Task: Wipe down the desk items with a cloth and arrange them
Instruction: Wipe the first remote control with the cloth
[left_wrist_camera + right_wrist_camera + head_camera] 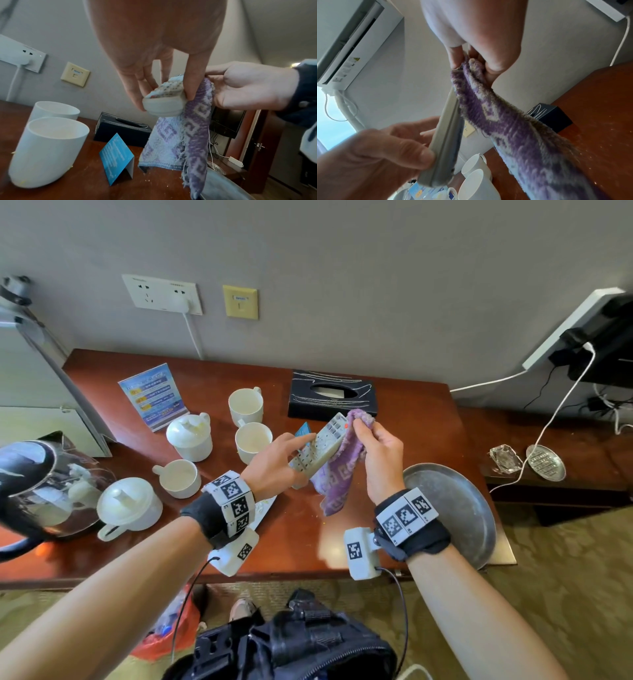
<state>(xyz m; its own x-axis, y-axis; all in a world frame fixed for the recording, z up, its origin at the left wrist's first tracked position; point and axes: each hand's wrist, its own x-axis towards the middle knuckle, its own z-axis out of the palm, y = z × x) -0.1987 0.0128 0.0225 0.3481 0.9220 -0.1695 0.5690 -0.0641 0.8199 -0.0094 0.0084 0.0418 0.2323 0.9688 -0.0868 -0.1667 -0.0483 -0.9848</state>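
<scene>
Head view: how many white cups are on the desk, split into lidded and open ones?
Lidded cups: 2
Open cups: 3
Total: 5

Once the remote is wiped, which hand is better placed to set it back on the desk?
Left. The left hand already grips the remote above the desk; the right hand pinches the purple cloth.
</scene>
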